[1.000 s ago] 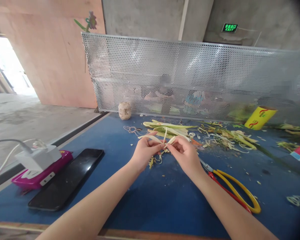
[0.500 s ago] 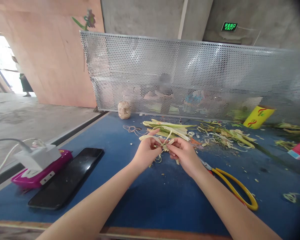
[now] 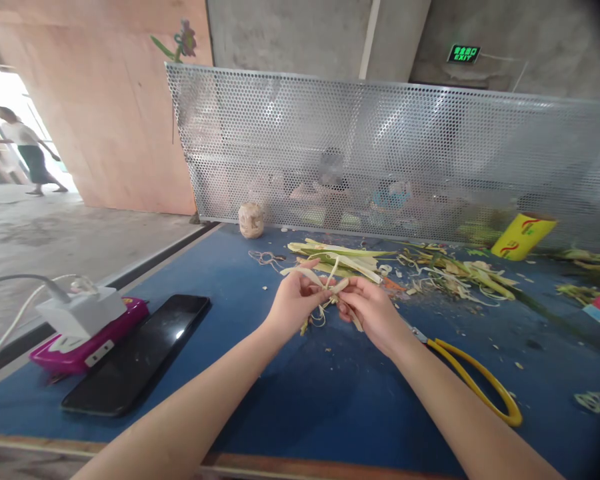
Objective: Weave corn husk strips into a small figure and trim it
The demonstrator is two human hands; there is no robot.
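Both hands meet above the middle of the blue table. My left hand and my right hand each pinch the same small bundle of pale leaf strips, whose loose ends stick up and out between the fingertips. Thin curled ends hang below the hands. Just beyond them lies a pile of pale green leaf strips.
Yellow-handled scissors lie right of my right arm. A black phone and a pink block with a white charger sit at the left. Leaf scraps, a yellow container and a perforated metal screen are behind. A person walks far left.
My hands have kept working the strips, drawing slightly closer together. A person has come into view in the bright doorway at the far left.
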